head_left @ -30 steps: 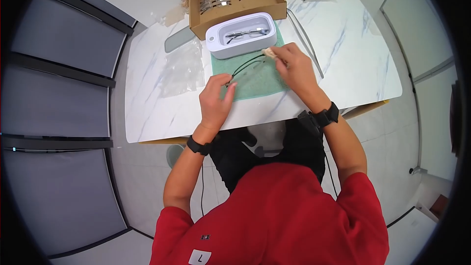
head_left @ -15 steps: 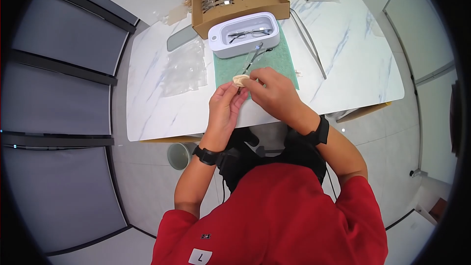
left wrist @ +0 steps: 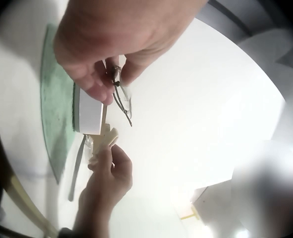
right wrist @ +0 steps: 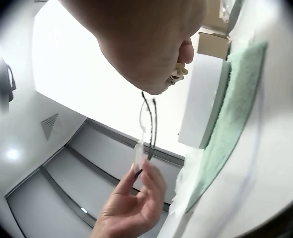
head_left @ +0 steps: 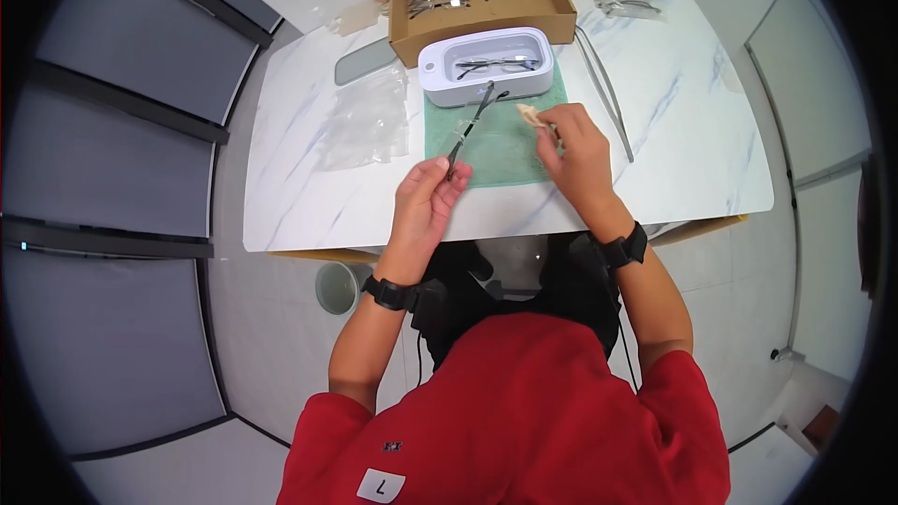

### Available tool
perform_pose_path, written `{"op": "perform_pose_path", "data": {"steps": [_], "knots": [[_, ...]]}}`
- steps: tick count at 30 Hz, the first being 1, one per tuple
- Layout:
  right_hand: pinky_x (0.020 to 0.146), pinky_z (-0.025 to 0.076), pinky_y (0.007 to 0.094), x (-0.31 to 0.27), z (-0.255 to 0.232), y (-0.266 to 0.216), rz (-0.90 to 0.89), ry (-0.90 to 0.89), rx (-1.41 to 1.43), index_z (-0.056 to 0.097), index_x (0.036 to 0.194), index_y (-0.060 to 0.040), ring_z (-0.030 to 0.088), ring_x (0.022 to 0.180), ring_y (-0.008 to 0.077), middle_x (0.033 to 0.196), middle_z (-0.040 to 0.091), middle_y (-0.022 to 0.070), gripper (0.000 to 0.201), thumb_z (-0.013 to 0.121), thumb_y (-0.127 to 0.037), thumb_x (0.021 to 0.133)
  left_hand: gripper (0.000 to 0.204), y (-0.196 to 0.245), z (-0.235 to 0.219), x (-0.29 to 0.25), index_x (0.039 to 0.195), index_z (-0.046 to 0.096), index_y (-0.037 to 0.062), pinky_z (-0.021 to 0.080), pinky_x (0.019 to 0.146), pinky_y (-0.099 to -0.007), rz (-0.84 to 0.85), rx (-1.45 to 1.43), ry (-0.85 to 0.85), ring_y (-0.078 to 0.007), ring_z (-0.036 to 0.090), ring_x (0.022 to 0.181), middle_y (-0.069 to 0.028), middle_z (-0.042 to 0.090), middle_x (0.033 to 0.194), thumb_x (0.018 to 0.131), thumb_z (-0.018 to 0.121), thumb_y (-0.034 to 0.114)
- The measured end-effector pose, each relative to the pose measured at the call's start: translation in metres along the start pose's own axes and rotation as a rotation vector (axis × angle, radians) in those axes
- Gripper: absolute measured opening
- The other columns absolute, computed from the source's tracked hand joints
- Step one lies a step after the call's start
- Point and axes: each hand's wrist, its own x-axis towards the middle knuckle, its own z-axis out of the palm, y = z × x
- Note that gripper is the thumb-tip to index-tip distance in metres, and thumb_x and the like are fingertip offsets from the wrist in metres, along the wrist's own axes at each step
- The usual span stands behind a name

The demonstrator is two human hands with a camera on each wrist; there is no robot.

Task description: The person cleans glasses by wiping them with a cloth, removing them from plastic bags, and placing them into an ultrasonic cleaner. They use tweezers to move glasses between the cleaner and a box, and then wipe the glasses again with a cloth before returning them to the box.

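My left hand pinches a pair of eyeglasses at one end, the clear lenses and dark temples pointing up and away. In the right wrist view the eyeglasses stand up from the thumb and fingertips. My right hand holds a crumpled cream cloth between thumb and fingers, a short way right of the eyeglasses. Both hands are above a green towel. Behind them, a pale lavender cleaner basin holds another pair of glasses.
A shallow cardboard box with rows of glasses stands behind the basin. Clear plastic bags and a grey lid-like piece lie left. Long tweezers lie right, with bagged glasses farther back. A bin is on the floor.
The right hand came in to the eyeglasses with the cloth, then drew away to the right. The left hand keeps hold; the eyeglasses have swung to point more upward.
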Motion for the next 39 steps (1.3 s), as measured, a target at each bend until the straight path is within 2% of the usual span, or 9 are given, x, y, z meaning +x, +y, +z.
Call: {"op": "perform_pose_path", "data": {"steps": [4, 7, 10, 11, 17, 23, 26, 35, 39], "knots": [[0.073, 0.055, 0.041, -0.004, 0.008, 0.023, -0.031, -0.2, -0.191, 0.067, 0.106, -0.0052, 0.066, 0.089, 0.0326, 0.1, 0.065, 0.0124, 0.024, 0.072, -0.006, 0.082, 0.017, 0.009, -0.007, 0.004, 0.111, 0.061, -0.0051, 0.057, 0.089, -0.0313, 0.238, 0.348, 0.038, -0.0222, 0.071, 0.096, -0.0153, 0.07, 0.104, 0.097, 0.064, 0.004], [0.077, 0.056, 0.0399, 0.005, -0.004, 0.018, -0.097, -0.07, -0.202, 0.068, 0.111, -0.0038, 0.066, 0.093, 0.0334, 0.107, 0.066, 0.0147, 0.026, 0.072, -0.01, 0.086, 0.017, 0.017, -0.013, -0.002, 0.111, 0.061, -0.0062, 0.057, 0.088, -0.0295, 0.363, 0.555, 0.021, -0.0223, 0.071, 0.097, -0.0154, 0.07, 0.105, 0.096, 0.065, -0.001], [0.079, 0.055, 0.0367, 0.014, -0.014, 0.0, 0.142, -0.211, 0.196, 0.068, 0.116, -0.0024, 0.066, 0.095, 0.0308, 0.113, 0.066, 0.0157, 0.028, 0.071, -0.015, 0.091, 0.018, 0.018, -0.02, -0.005, 0.111, 0.061, -0.0069, 0.056, 0.088, -0.0292, 0.393, 0.594, -0.056, -0.0221, 0.071, 0.099, -0.0151, 0.07, 0.106, 0.095, 0.066, -0.002], [0.08, 0.054, 0.0345, 0.014, -0.017, -0.006, 0.255, -0.297, 0.355, 0.068, 0.117, -0.0014, 0.067, 0.095, 0.0264, 0.112, 0.066, 0.0145, 0.029, 0.07, -0.018, 0.094, 0.018, 0.019, -0.02, -0.005, 0.111, 0.061, -0.0066, 0.056, 0.089, -0.03, 0.38, 0.6, -0.06, -0.0215, 0.072, 0.099, -0.0151, 0.07, 0.105, 0.094, 0.066, -0.003], [0.075, 0.052, 0.0297, 0.014, -0.015, -0.013, 0.169, -0.371, 0.424, 0.071, 0.115, -0.003, 0.066, 0.09, 0.0205, 0.109, 0.069, 0.0114, 0.025, 0.07, -0.016, 0.094, 0.019, 0.026, -0.016, -0.014, 0.112, 0.063, -0.0051, 0.056, 0.089, -0.0301, 0.301, 0.652, -0.156, -0.0197, 0.072, 0.098, -0.0138, 0.071, 0.104, 0.094, 0.067, -0.001], [0.071, 0.049, 0.0266, 0.012, -0.023, -0.011, 0.383, -0.617, 0.467, 0.075, 0.105, -0.0029, 0.064, 0.083, 0.0139, 0.099, 0.073, 0.0081, 0.019, 0.073, -0.014, 0.09, 0.02, 0.029, -0.02, -0.014, 0.113, 0.064, -0.0036, 0.056, 0.086, -0.0275, 0.213, 0.701, -0.133, -0.0159, 0.071, 0.095, -0.0127, 0.073, 0.101, 0.095, 0.068, 0.003], [0.07, 0.048, 0.026, 0.009, -0.024, -0.009, 0.316, -0.618, 0.45, 0.076, 0.104, -0.003, 0.063, 0.08, 0.0112, 0.094, 0.074, 0.0053, 0.018, 0.075, -0.012, 0.087, 0.02, 0.024, -0.024, -0.012, 0.114, 0.064, -0.003, 0.056, 0.086, -0.0274, 0.183, 0.666, -0.16, -0.0156, 0.071, 0.093, -0.0126, 0.073, 0.1, 0.095, 0.068, 0.004], [0.07, 0.05, 0.021, 0.003, -0.022, 0.001, 0.579, -0.803, 0.732, 0.071, 0.103, 0.0014, 0.062, 0.076, 0.0064, 0.086, 0.071, 0.0033, 0.015, 0.072, -0.01, 0.093, 0.02, 0.028, -0.02, -0.013, 0.115, 0.064, -0.0034, 0.056, 0.086, -0.0282, 0.15, 0.661, -0.214, -0.0171, 0.072, 0.096, -0.0122, 0.073, 0.1, 0.096, 0.066, 0.004], [0.069, 0.051, 0.0222, 0.0, -0.021, 0.0, 0.612, -0.748, 0.775, 0.07, 0.101, 0.0017, 0.063, 0.076, 0.0067, 0.086, 0.071, 0.004, 0.014, 0.072, -0.009, 0.092, 0.022, 0.034, -0.022, -0.009, 0.116, 0.065, -0.0033, 0.056, 0.084, -0.0292, 0.181, 0.686, -0.198, -0.0165, 0.071, 0.091, -0.0102, 0.073, 0.097, 0.096, 0.066, 0.007]]}}
